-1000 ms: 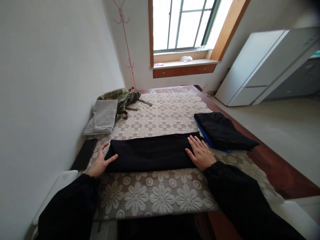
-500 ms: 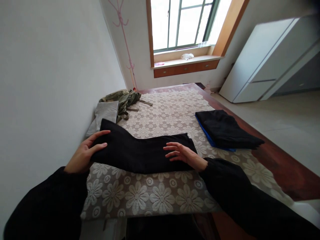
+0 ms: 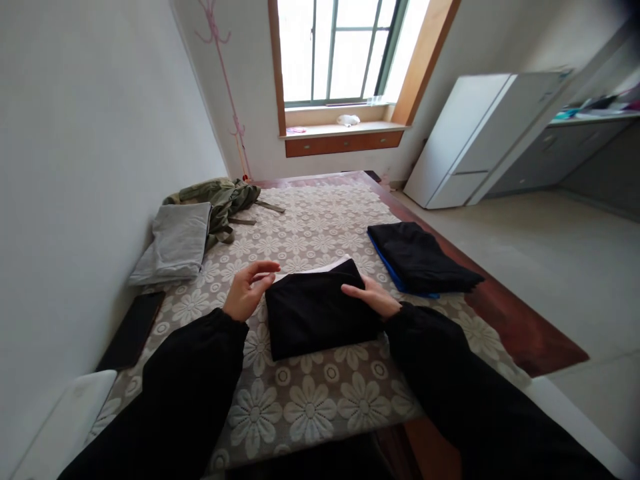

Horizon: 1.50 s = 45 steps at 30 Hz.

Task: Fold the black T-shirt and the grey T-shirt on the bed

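Observation:
A black garment [image 3: 317,310] lies folded into a compact rectangle on the flower-patterned cloth [image 3: 310,393] that covers the table. My left hand [image 3: 247,290] hovers at its upper left corner, fingers curled and apart, just off the fabric. My right hand [image 3: 373,298] rests on the garment's right edge, fingers flat on it. Both arms wear black sleeves.
A folded black and blue stack [image 3: 417,259] lies to the right. At the far left are a folded grey garment [image 3: 175,243] and a crumpled olive one [image 3: 220,197]. A dark phone-like slab [image 3: 133,330] lies by the wall. A white cabinet [image 3: 475,137] stands at the right.
The long black garment's left end was lifted by my left hand and folded over to the right, leaving a short rectangle. My left hand has let go; my right hand shifted to the right edge.

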Motion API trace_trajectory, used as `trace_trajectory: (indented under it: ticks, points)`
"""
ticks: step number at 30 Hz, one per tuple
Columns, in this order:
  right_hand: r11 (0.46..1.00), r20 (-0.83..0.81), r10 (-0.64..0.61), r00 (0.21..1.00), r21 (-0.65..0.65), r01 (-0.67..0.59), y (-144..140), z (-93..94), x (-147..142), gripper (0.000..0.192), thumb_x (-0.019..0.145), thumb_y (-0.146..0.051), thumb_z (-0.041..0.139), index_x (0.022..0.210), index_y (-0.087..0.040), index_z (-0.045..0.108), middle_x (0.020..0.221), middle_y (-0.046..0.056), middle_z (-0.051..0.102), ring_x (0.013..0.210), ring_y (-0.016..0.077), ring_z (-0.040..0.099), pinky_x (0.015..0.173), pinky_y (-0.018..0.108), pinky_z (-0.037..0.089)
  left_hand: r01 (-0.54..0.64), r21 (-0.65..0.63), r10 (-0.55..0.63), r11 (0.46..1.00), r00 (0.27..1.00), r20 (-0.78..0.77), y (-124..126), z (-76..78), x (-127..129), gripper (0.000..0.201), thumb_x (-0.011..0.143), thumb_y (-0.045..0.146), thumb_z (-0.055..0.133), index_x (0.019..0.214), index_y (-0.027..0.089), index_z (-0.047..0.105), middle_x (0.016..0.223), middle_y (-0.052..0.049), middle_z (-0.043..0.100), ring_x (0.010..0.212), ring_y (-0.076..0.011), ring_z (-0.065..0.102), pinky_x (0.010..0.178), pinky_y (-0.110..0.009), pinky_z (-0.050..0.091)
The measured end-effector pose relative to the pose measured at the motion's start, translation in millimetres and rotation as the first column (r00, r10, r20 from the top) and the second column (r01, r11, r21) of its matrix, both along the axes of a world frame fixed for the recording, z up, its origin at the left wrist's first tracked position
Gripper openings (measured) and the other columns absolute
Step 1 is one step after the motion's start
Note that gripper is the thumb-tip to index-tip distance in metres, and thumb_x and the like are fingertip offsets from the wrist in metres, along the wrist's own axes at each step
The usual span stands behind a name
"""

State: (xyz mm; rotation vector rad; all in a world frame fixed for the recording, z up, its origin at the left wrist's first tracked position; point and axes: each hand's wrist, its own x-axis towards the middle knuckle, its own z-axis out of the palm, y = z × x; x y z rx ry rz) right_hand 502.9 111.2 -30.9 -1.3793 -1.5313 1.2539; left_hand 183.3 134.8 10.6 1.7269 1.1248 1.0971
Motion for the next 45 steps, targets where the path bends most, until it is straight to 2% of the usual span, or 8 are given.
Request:
trace_trajectory:
  ticks: [4, 9, 14, 25, 29, 34, 40, 45]
  points:
    - [0.980, 0.318, -0.108, 0.942, 0.194, 0.047, -6, -7.7, 9, 0.061, 0.082, -0.047, 0.074, 0.134, -0.019, 0.060, 0.124, 0.012, 0.073, 0.115, 0.0318, 0.068, 0.104, 0.048, 0.052, -0.052, 0.211, 0.119, 0.976, 0.940, -0.320, 5, -44.1, -16, 0.039, 0.088, 0.046, 0.064, 0.118, 0.022, 0.068, 0.135, -0.010, 0.067, 0.135, -0.0302, 0.056, 0.119, -0.052, 0.039]
    - [0.972, 0.535, -0.207, 0.819, 0.206, 0.111, -21, -16.7, 16, 0.065, 0.083, -0.040, 0.072, 0.142, -0.021, 0.056, 0.109, 0.011, 0.077, 0.101, 0.0321, 0.073, 0.092, 0.045, 0.056, -0.053, 0.205, 0.162, 0.977, 0.812, -0.561, -2, -69.7, -23, 0.074, 0.083, 0.061, 0.068, 0.144, 0.023, 0.050, 0.151, -0.013, 0.056, 0.151, -0.0380, 0.036, 0.125, -0.064, 0.019]
    - [0.966, 0.504, -0.222, 0.835, 0.233, 0.117, -30, -17.0, 14, 0.063, 0.086, -0.042, 0.069, 0.145, -0.025, 0.055, 0.117, 0.009, 0.076, 0.104, 0.0302, 0.072, 0.093, 0.043, 0.056, -0.116, 0.164, 0.195, 0.980, 0.746, -0.637, -8, -80.6, -24, 0.095, 0.076, 0.072, 0.070, 0.148, 0.017, 0.043, 0.160, -0.020, 0.043, 0.156, -0.0426, 0.023, 0.126, -0.063, 0.016]
    - [0.936, 0.703, -0.315, 0.638, 0.340, 0.088, -42, -19.3, 20, 0.070, 0.087, -0.064, 0.061, 0.137, -0.016, 0.060, 0.114, 0.016, 0.067, 0.109, 0.0346, 0.065, 0.102, 0.048, 0.049, -0.120, 0.214, 0.229, 0.969, 0.756, -0.614, -12, -69.8, -20, 0.045, 0.075, 0.065, 0.073, 0.080, 0.021, 0.061, 0.118, -0.014, 0.062, 0.126, -0.0383, 0.050, 0.110, -0.055, 0.043]
    - [0.936, 0.662, -0.287, 0.692, 0.346, 0.058, -35, -27.3, 24, 0.060, 0.085, -0.064, 0.062, 0.123, -0.018, 0.065, 0.106, 0.013, 0.066, 0.103, 0.0314, 0.064, 0.098, 0.045, 0.051, -0.138, 0.137, 0.190, 0.981, 0.827, -0.530, -15, -62.2, -12, 0.033, 0.079, 0.052, 0.072, 0.082, 0.021, 0.059, 0.111, -0.013, 0.066, 0.117, -0.0352, 0.055, 0.104, -0.052, 0.045]
    - [0.906, 0.533, -0.367, 0.762, 0.391, 0.163, -32, -40.8, 21, 0.060, 0.082, -0.065, 0.062, 0.120, -0.018, 0.063, 0.107, 0.013, 0.067, 0.092, 0.0288, 0.065, 0.089, 0.045, 0.052, -0.073, -0.209, 0.028, 0.975, 0.978, -0.209, -29, -55.5, 1, 0.023, 0.091, 0.042, 0.059, 0.099, 0.024, 0.047, 0.082, -0.002, 0.067, 0.075, -0.0212, 0.065, 0.074, -0.038, 0.052]
    - [0.894, 0.503, -0.408, 0.762, 0.390, 0.220, -33, -50.6, 20, 0.061, 0.082, -0.064, 0.062, 0.124, -0.019, 0.062, 0.111, 0.013, 0.070, 0.091, 0.0290, 0.065, 0.090, 0.048, 0.052, 0.169, -0.375, -0.055, 0.912, 0.953, 0.298, -39, -58.6, 11, 0.075, 0.085, 0.038, 0.070, 0.140, 0.028, 0.020, 0.107, -0.005, 0.073, 0.085, -0.0196, 0.071, 0.079, -0.034, 0.057]
    - [0.898, 0.494, -0.406, 0.769, 0.372, 0.235, -32, -48.6, 21, 0.062, 0.081, -0.064, 0.063, 0.123, -0.019, 0.062, 0.111, 0.013, 0.071, 0.095, 0.0295, 0.066, 0.092, 0.048, 0.051, 0.260, -0.284, -0.221, 0.923, 0.962, 0.162, -32, -48.2, 4, 0.041, 0.091, 0.035, 0.062, 0.130, 0.025, 0.060, 0.126, -0.006, 0.069, 0.119, -0.0248, 0.064, 0.107, -0.039, 0.048]
